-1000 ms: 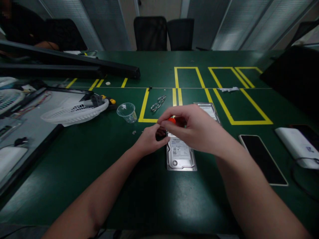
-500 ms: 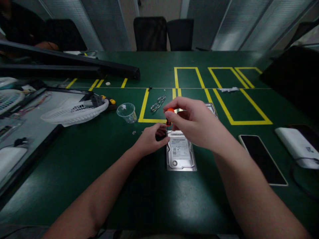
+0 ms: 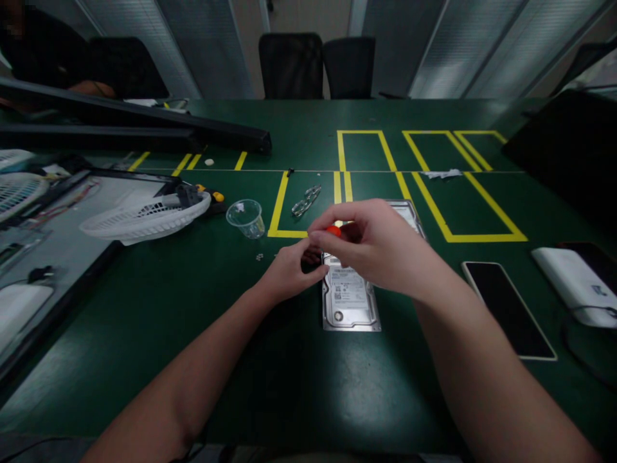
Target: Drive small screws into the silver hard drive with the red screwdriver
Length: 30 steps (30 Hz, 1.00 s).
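Note:
A silver hard drive with a white label lies flat on the green table. My left hand is at its far left corner, thumb on the drive's edge and fingers curled beside it. Above the drive's far end, my right hand is closed around a small screwdriver, of which only the red handle top shows. The shaft and tip are hidden behind my fingers, and my two hands nearly meet at the fingertips. A second hard drive lies partly behind my right hand. Several tiny screws lie left of my left hand.
A clear plastic cup and folded glasses stand beyond my left hand. To the left are a white racket-like frame and a grey panel. A phone and white power bank lie right. A person sits far left.
My right hand has dropped slightly and its fingertips have moved left toward my left fingers. The screwdriver handle now shows less, and its shaft has gone out of sight. My left hand stays put.

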Motion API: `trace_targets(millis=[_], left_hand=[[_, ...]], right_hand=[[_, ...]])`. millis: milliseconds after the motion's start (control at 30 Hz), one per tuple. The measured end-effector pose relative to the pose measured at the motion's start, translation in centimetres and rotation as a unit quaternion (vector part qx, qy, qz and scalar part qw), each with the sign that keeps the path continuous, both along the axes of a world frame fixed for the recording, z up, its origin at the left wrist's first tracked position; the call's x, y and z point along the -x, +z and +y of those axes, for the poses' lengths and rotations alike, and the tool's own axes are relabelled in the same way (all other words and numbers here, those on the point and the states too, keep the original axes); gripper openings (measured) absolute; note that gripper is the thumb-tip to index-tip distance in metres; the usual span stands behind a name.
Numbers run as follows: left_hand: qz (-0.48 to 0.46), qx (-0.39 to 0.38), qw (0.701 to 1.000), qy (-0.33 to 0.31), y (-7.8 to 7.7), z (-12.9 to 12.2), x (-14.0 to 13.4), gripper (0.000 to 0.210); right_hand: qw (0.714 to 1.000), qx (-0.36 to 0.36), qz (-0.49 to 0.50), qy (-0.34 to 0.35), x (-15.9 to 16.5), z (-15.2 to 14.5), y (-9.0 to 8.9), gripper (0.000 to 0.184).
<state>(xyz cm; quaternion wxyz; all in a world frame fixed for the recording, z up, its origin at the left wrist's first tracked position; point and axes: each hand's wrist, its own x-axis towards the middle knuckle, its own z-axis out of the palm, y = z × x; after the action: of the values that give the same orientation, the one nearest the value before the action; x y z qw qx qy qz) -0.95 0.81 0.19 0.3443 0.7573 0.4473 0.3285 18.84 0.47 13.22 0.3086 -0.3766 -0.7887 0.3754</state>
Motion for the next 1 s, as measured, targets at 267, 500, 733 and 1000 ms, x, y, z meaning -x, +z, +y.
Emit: trace_targets(millis=[267,500,733,1000], left_hand=[[-0.005,0.006,1.0,-0.004,0.47,-0.2,-0.23,0.026],[-0.009,0.029,1.0,0.002,-0.04,-0.14,-0.06,0.032],[-0.001,-0.009,1.0,-0.004,0.11,-0.02,-0.05,0.024],[0.009,-0.013,1.0,0.002,0.29,-0.03,-0.13,0.02]], right_hand=[[0.998,0.044,0.043,-0.032,0.03,0.36,-0.34,0.023],[0.998,0.039,0.022,-0.053,-0.08,0.26,-0.33,0.018],[0.999,0.035,-0.005,-0.036,-0.04,-0.2,-0.23,0.009],[1.0,0.012,-0.009,0.026,0.0,-0.07,0.37,0.02]])
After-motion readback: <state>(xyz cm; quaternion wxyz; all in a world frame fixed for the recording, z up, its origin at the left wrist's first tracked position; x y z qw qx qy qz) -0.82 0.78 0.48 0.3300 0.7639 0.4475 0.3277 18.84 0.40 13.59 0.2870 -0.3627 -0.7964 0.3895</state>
